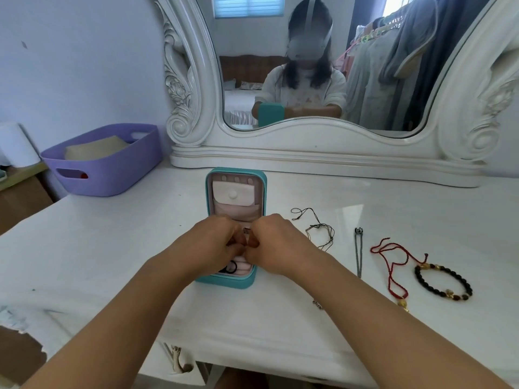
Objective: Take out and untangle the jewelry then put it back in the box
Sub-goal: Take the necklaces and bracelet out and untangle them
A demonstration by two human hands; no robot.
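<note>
Pinching something small, unidentifiable from here, over the open jewelry box (208, 189), the left hand (216, 242) and right hand (276, 242) are needing gentle pulls.

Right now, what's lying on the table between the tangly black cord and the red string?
In the head view, a thin silver chain lies straight between the black cord and the red string necklace, touching neither.
</note>
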